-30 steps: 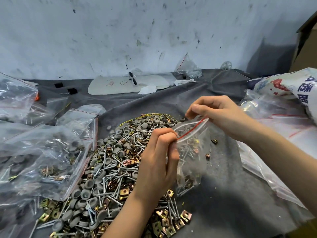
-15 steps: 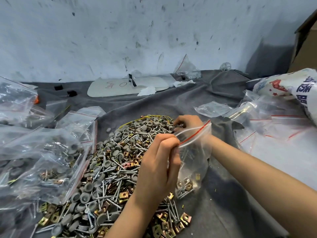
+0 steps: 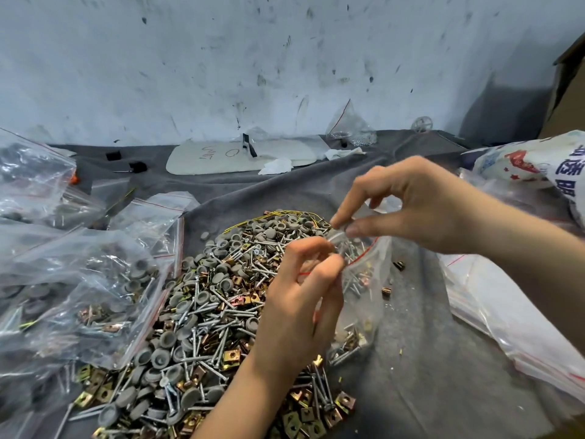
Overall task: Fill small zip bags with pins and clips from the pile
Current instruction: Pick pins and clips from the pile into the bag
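A big pile [image 3: 209, 312] of silver pins, grey caps and brass clips lies on the grey cloth. Just right of it hangs a small clear zip bag [image 3: 361, 299] with a red seal line, some pins and clips in its bottom. My left hand [image 3: 300, 308] pinches the bag's near rim between thumb and fingers. My right hand [image 3: 408, 204] is above the bag's mouth, thumb and forefinger pinching the far rim or a few pins; which one is unclear through the plastic.
Larger filled zip bags [image 3: 79, 280] crowd the left side. Flat clear bags [image 3: 506, 315] lie at the right under a printed white sack [image 3: 538, 160]. A white board [image 3: 240, 156] and a small bag [image 3: 348, 128] sit by the wall. Stray clips [image 3: 399, 265] lie right of the bag.
My right hand went down to the pile behind the bag, then came back up over the bag's mouth. My left hand kept its pinch on the rim.
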`<state>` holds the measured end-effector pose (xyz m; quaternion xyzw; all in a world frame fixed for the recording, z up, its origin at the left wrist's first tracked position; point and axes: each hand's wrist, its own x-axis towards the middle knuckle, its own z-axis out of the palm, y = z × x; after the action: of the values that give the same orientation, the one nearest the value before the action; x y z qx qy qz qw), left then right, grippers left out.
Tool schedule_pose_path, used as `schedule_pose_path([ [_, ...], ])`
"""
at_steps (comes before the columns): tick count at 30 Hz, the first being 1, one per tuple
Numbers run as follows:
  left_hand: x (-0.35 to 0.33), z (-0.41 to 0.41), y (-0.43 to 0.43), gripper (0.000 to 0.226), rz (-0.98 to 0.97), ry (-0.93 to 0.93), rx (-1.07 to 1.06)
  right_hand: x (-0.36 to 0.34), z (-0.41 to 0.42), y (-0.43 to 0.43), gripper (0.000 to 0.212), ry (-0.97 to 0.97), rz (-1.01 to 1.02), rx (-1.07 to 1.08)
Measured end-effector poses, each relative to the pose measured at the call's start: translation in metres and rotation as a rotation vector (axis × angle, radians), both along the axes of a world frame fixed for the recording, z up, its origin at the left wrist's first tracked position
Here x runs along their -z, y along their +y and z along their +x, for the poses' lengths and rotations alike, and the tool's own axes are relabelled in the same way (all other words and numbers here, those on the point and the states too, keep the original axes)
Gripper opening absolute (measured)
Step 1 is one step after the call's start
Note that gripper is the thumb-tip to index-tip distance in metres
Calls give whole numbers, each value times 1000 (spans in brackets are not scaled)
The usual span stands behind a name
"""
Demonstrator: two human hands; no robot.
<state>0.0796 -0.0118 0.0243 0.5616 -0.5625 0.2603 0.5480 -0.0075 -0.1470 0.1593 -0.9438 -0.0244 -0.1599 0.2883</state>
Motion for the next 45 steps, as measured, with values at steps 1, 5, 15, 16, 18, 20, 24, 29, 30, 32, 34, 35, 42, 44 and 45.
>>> schedule_pose_path([
  [1,0,0,0,15,-1,0,-4,3,-1,0,10,10,-16,10],
  [5,1,-1,-1,14,-20,34,-11,8,-5,-1,21,24,35,34],
  [15,-48,-4,11,14,-169,110,-137,35,-38,-15,20,-357,374,322],
  [16,-59,-5,16,14,-182,100,-149,43,-40,-14,24,-384,454,375],
  [18,-79,-6,31,11,-189,78,-175,61,-44,-5,23,-330,541,430],
  [20,-101,-7,50,11,-171,162,-177,83,-48,11,20,-156,449,380],
  [24,-124,5,87,10,-55,104,-323,117,-40,44,8,49,221,300],
  [29,-116,2,130,14,99,227,-409,130,-19,65,15,41,249,293],
  [30,-115,-3,136,15,113,241,-425,129,-13,70,15,32,221,271],
  [32,-113,-10,146,18,142,257,-467,127,-2,77,14,36,155,255],
  [34,-111,-18,153,21,176,270,-512,127,10,85,13,34,148,248],
  [35,-109,-20,157,22,199,263,-544,127,17,91,13,23,147,243],
  [42,-97,-30,159,13,435,433,-549,131,45,107,18,24,-86,269],
  [44,-99,-27,166,20,423,495,-516,129,47,104,18,47,-184,235],
  [45,-100,-24,170,26,407,514,-505,127,48,103,16,65,-191,211],
])
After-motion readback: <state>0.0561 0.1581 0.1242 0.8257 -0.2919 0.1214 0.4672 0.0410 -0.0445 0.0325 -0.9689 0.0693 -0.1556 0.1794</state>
